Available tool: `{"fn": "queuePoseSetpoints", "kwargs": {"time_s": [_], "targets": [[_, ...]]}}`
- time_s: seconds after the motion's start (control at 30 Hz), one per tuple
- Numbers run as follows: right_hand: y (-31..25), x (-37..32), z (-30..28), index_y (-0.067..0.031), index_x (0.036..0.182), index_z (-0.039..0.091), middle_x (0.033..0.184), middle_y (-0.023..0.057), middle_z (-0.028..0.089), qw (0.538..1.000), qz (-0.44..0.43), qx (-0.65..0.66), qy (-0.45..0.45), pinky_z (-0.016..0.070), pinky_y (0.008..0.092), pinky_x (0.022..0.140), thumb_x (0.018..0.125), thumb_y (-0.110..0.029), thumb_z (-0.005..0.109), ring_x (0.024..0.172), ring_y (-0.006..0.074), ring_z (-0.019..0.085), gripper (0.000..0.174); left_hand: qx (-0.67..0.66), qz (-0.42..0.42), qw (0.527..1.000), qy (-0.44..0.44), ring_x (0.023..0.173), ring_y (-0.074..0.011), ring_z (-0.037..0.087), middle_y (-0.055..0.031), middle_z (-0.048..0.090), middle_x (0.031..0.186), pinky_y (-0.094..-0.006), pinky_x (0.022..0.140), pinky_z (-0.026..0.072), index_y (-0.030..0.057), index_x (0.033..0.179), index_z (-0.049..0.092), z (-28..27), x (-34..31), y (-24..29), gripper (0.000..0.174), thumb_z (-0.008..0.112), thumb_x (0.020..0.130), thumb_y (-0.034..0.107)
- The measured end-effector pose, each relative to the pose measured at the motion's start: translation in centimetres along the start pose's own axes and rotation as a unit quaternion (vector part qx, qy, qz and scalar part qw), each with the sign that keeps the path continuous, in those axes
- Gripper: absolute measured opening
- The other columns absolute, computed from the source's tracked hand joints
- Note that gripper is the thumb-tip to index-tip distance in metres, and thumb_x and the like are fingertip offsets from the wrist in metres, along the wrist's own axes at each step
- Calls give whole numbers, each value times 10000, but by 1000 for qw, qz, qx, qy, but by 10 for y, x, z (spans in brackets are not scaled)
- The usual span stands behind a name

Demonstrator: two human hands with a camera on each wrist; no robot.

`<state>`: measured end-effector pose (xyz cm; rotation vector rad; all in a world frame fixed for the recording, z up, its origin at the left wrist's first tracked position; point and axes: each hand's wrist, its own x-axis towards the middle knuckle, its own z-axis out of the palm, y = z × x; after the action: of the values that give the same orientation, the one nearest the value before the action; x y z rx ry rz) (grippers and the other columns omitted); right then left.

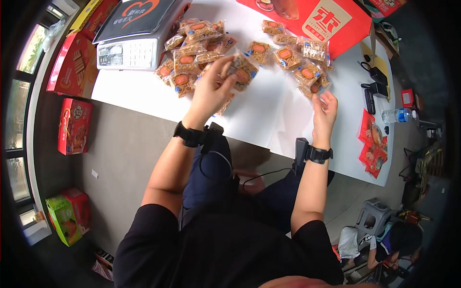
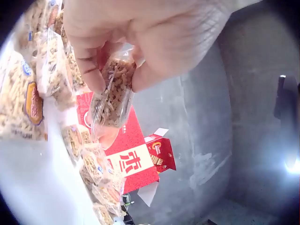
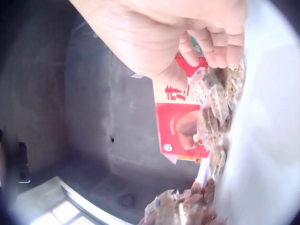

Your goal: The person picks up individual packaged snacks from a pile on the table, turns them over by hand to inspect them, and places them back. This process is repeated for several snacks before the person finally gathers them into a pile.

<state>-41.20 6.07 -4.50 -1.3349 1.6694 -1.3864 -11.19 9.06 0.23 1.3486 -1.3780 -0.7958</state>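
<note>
a white table (image 1: 252, 122) bears two groups of clear-wrapped snack packets. the left heap (image 1: 185, 79) lies just right of a weighing scale (image 1: 127, 55), at the table's far left; the right heap (image 1: 307, 74) lies nearer the middle, with a large red box (image 1: 350, 29) beyond it at the far edge, so that the packets stand between the right hand (image 1: 325, 115) and this box. on the right of the table are black devices (image 1: 378, 90), a water bottle (image 1: 397, 115) and, nearer, red pouches (image 1: 372, 149). on the floor at left stand a red carton (image 1: 75, 126) and, nearer, a green box (image 1: 65, 218); at near right are a grey stool (image 1: 373, 216) and a second person (image 1: 403, 240).

the left hand (image 1: 211, 93) reaches forward over the near part of the left heap and hides some of it. its thumb and fingers pinch one packet (image 1: 245, 75), raised above the table between the two heaps; in the left wrist view this packet is tilted. the right hand is relaxed and ungripping, palm partly turned up, fingers loosely bent at the near edge of the right heap; whether its fingertips touch the packets cannot be told. both wrists bear black straps (image 1: 319, 154).
</note>
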Motion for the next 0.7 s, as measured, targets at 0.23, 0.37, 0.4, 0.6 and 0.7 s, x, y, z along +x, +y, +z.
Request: {"fn": "queuePoseSetpoints", "kwargs": {"time_s": [0.23,0.37,0.4,0.6,0.7], "targets": [[-8,31,31,-20,1317,348,985,128,599,996,76,38,-19,516,261,590,846,-158,708,741,146,618,608,205,141,968,-18,829,-343,619,-187,559,1065,-426,735,527,132,1202,590,43,7,-16,389,594,822,49],[-17,37,43,-1,1286,339,936,135,612,997,63,41,-5,512,248,519,847,-148,706,655,123,614,590,309,168,936,-21,968,-375,576,-200,522,1158,-430,785,514,133,1173,609,51,10,-26,380,626,800,69],[-16,40,44,-1,1286,339,936,135,612,997,63,42,-5,512,248,519,847,-148,706,655,123,614,590,324,158,932,-23,1001,-380,564,-199,517,1169,-430,801,509,129,1173,609,52,10,-24,386,641,792,84],[-11,38,43,-9,1245,335,914,116,611,986,92,139,-2,469,225,483,847,-142,704,634,104,577,559,411,105,905,-31,1001,-401,569,-208,466,1306,-436,847,509,121,1245,562,58,3,-15,495,704,773,163],[-14,21,35,-15,1276,318,947,110,581,981,75,167,70,464,214,528,855,-142,695,681,93,551,579,420,93,902,-37,1026,-412,563,-219,450,1338,-446,855,505,101,1251,550,59,2,-19,506,704,773,162]]}}
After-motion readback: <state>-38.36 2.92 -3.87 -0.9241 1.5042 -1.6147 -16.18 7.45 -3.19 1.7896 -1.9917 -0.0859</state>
